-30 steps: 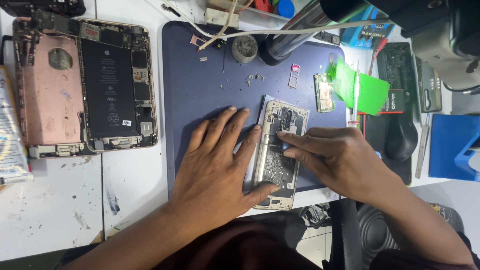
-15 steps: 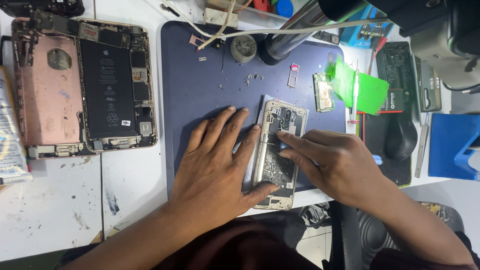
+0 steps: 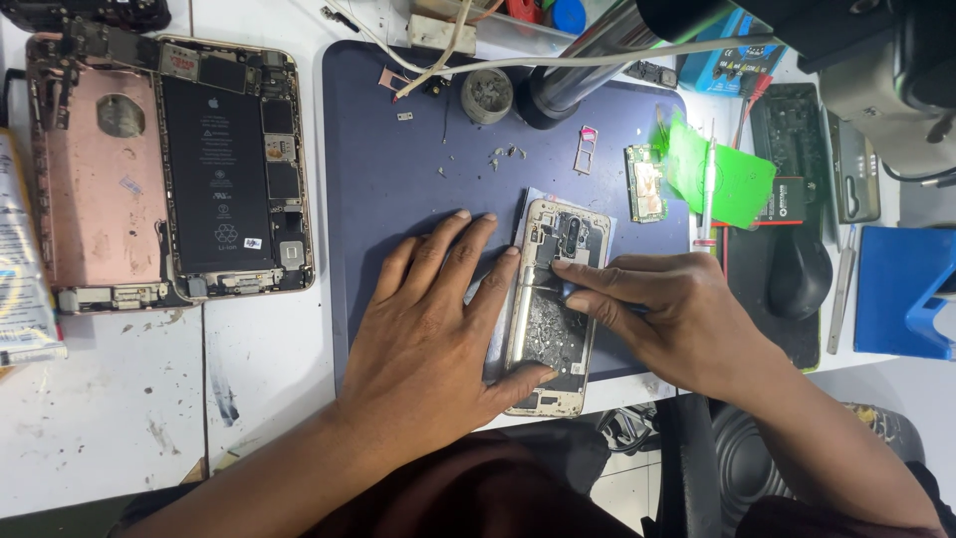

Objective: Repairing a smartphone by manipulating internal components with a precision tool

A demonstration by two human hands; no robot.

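Observation:
An opened gold phone (image 3: 556,299) with its back off lies on a dark blue mat (image 3: 398,179), near the table's front edge. My left hand (image 3: 433,324) lies flat on the mat and clamps the phone's left side, thumb pressed at its lower edge. My right hand (image 3: 667,314) comes in from the right, its fingertips pinched on a thin tool whose tip touches the middle of the phone's inside. The tool itself is mostly hidden by the fingers.
An opened pink phone with a black battery (image 3: 174,164) lies at the left. A small circuit board (image 3: 645,184), green film (image 3: 732,179), a card tray (image 3: 585,149) and a round tin (image 3: 487,95) sit on the mat. A microscope post (image 3: 578,70), black mouse (image 3: 799,269), blue box (image 3: 906,294).
My right hand's fingertips have shifted slightly left and down across the phone's inside. My left hand has stayed in place on the phone.

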